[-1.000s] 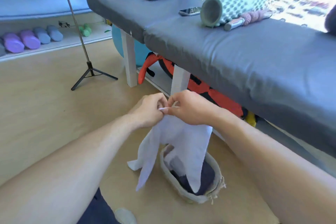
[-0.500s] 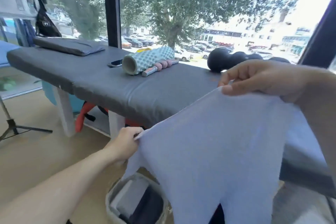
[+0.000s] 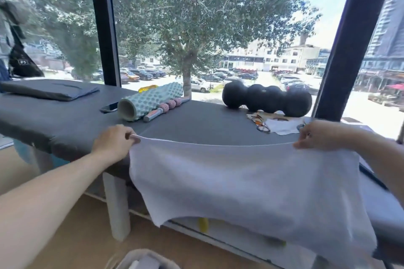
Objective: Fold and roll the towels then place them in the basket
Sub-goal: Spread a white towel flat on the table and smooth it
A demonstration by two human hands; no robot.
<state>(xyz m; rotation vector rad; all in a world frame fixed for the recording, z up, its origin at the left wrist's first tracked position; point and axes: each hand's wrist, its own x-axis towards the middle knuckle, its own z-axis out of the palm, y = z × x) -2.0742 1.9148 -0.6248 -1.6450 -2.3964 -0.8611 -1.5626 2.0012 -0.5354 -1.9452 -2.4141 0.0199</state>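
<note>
Holding a white towel (image 3: 247, 183) stretched wide by its two upper corners, the person stood at the padded grey massage table (image 3: 196, 124). The left hand (image 3: 114, 144) had its grip pinched closed on the left corner, and the right hand (image 3: 317, 135) was pinched likewise on the right corner. The towel hung open in front of the table's near edge, its top hem level with the table surface and its lower part draped down over the side.

By my judgement the task stood at an early stage for this towel: it was spread, but no fold or roll had yet been made, and laying it flat looked to be the step in hand. The basket (image 3: 140, 261) sat on the floor below, only its rim in view, with some cloth inside that I could not identify as rolled or not.

On the table lay a teal foam roller (image 3: 150, 102), a massage stick (image 3: 166, 108), a phone (image 3: 109, 107) and a black peanut-shaped roller (image 3: 266, 99).

As to writing, a small white mark showed on the black bag (image 3: 21, 63) hanging at far left, too blurred to read. No other label was legible.
</note>
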